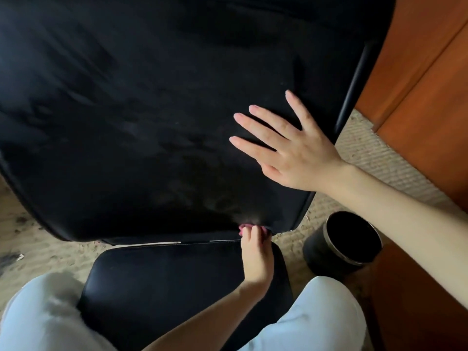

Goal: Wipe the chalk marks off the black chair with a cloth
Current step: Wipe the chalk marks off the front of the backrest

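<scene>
**Cloth at the lower edge of the chair panel**

Right hand [291, 153] lies flat on the black chair [126, 122], fingers straight and spread, near the panel's right side. Left hand [257, 257] reaches up over the smaller cushion, fingers curled, pinching a pink cloth [243, 228] against the big panel's lower edge. Faint chalk smears [215, 198] just above it. Round black bin [319, 252] on beige carpet [367, 153], right of the chair.

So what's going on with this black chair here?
A person is wiping a black padded chair. The left hand pinches a small pink cloth against the bottom edge of the backrest, just above the seat. The right hand lies flat, fingers spread, on the backrest, seemingly steadying it. Faint pale smudges show just above the cloth, so the wiping looks unfinished.
</scene>
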`<state>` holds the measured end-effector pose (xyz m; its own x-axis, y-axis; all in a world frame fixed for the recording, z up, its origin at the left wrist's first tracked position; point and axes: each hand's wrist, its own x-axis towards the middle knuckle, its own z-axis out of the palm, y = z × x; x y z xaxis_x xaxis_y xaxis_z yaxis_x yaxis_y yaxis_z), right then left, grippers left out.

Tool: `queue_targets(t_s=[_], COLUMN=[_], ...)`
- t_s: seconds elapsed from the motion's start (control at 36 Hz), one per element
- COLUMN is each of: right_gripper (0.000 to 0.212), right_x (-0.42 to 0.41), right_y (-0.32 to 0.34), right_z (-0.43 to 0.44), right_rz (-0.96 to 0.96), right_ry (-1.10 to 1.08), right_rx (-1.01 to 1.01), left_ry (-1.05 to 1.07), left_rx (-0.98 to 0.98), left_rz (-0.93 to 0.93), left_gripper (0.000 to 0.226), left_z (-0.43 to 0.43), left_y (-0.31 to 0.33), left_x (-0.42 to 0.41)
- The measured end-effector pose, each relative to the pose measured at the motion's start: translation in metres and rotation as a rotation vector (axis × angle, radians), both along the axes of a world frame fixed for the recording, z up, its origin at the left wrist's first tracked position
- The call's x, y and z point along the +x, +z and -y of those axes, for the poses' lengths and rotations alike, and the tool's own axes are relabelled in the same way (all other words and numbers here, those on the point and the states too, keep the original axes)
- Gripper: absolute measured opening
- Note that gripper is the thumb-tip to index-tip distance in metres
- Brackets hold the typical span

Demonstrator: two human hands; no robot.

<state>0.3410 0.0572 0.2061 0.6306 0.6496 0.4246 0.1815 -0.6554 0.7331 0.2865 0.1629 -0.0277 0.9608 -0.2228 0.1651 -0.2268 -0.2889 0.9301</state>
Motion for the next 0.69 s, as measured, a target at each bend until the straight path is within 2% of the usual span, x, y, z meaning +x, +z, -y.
queue_targets(t_s=[0.06,0.14,0.22,0.33,0.42,0.5,0.58,0.69], right_gripper=[0.048,0.048,0.049,0.049,0.049,0.050,0.051,0.051], right_x=[0.001,0.001,0.000,-0.001,-0.001,-0.002,-0.003,-0.004], right_y=[0.000,0.000,0.000,0.000,-0.001,-0.001,-0.001,-0.001], right_z=[0.001,0.000,0.001,0.000,-0.001,-0.001,-0.001,0.001], right_rz=[-0.003,-0.005,-0.001,-0.004,-0.004,-0.006,-0.006,-0.009], right_ry=[-0.001,-0.006,-0.003,-0.002,0.000,-0.011,-0.012,-0.012], right_rx=[-0.008,-0.017,-0.015,-0.014,-0.014,-0.017,-0.024,-0.013], left_ry=[-0.115,-0.286,-0.348,-0.252,-0.054,0.118,0.217,0.266], left_rx=[-0.016,-0.065,-0.115,-0.204,-0.310,-0.332,-0.306,-0.214], left_rz=[-0.055,-0.197,-0.270,-0.261,-0.288,-0.245,-0.180,-0.024], left_gripper=[0.031,0.019,0.007,0.005,0.011,0.011,0.016,0.039], left_z=[0.004,0.000,-0.022,-0.073,-0.111,-0.132,-0.116,-0.068], left_y=[0.003,0.009,0.018,0.024,0.021,0.019,0.025,0.031], left_x=[-0.010,-0.020,-0.027,-0.030,-0.020,0.004,0.025,0.028])
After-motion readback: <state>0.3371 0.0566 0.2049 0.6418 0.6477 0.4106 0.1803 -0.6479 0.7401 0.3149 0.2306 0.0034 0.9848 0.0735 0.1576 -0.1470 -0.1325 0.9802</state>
